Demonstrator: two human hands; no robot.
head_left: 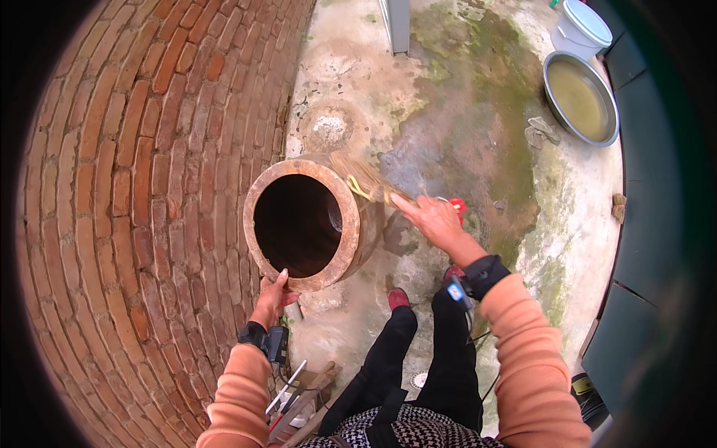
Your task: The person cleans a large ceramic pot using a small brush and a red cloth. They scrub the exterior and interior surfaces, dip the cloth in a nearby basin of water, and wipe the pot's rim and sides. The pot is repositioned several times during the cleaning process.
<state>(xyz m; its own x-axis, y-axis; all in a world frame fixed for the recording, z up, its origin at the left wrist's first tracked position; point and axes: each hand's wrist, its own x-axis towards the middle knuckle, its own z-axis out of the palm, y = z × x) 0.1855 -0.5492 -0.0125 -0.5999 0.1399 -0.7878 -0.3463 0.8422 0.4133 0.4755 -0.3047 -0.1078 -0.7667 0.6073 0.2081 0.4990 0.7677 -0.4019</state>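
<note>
A large brown clay jar (358,224) lies tilted on the wet concrete floor, its dark round mouth facing me. My left hand (273,295) grips the lower rim of the jar's mouth. My right hand (432,219) holds a straw hand broom (366,179) with yellow binding, pressed against the jar's upper outer side. My legs in black trousers and red shoes stand just below the jar.
A red brick wall (127,224) curves along the left. A metal basin (581,97) of murky water and a white bucket (581,28) sit at the top right. Mossy concrete (478,112) lies beyond the jar. A dark green panel (650,246) bounds the right.
</note>
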